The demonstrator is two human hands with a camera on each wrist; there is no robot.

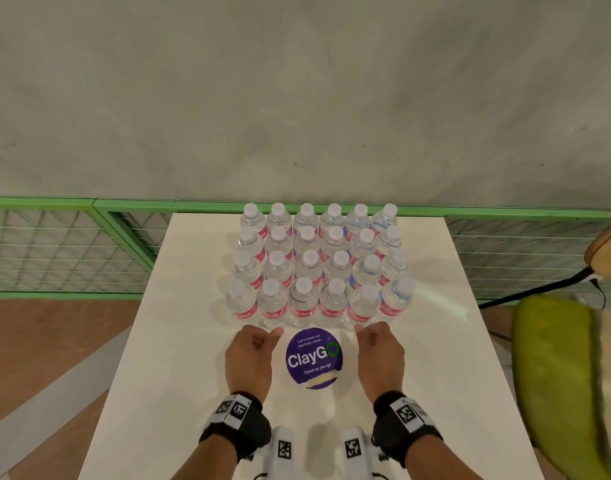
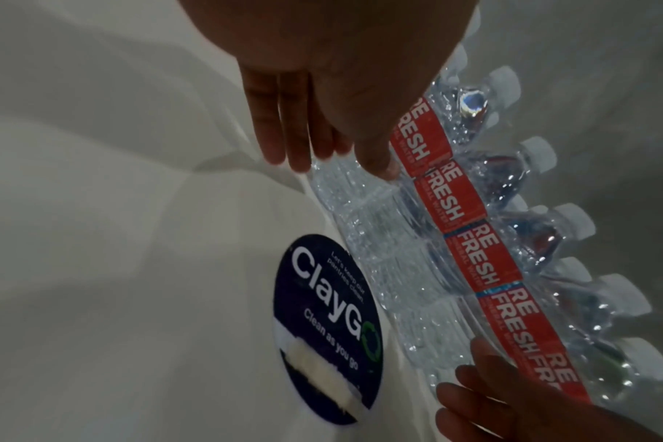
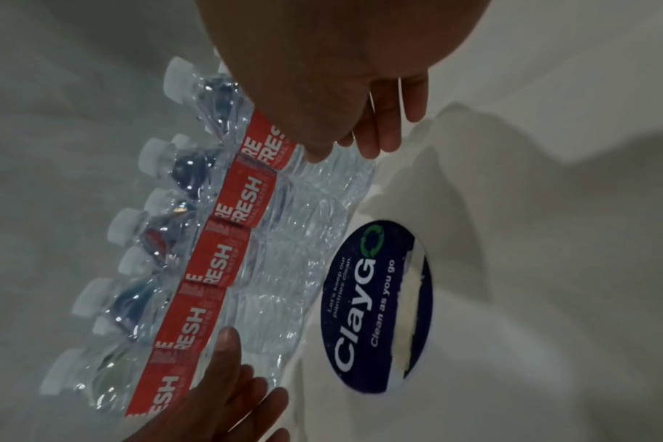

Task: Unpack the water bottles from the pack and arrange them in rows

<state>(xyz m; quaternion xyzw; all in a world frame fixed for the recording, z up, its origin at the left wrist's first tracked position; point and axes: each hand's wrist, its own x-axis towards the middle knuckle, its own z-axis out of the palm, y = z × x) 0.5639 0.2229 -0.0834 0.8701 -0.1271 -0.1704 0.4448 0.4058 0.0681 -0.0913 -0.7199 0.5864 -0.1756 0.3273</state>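
A block of several clear water bottles (image 1: 319,268) with white caps and red labels stands in tight rows at the far middle of the white table (image 1: 179,358). Crinkled clear film seems to cover the bottles (image 2: 447,215), which also show in the right wrist view (image 3: 224,248). My left hand (image 1: 259,344) hovers just before the near row's left part, fingers loosely curled and holding nothing, its thumb (image 2: 379,164) at a bottle's side. My right hand (image 1: 375,342) mirrors it before the right part, empty too, with its thumb (image 3: 318,149) near a label.
A round purple ClayGo sticker (image 1: 313,356) lies on the table between my hands. A green mesh railing (image 1: 65,244) runs behind the table. A green chair (image 1: 557,375) and a wooden round edge (image 1: 609,251) stand at the right.
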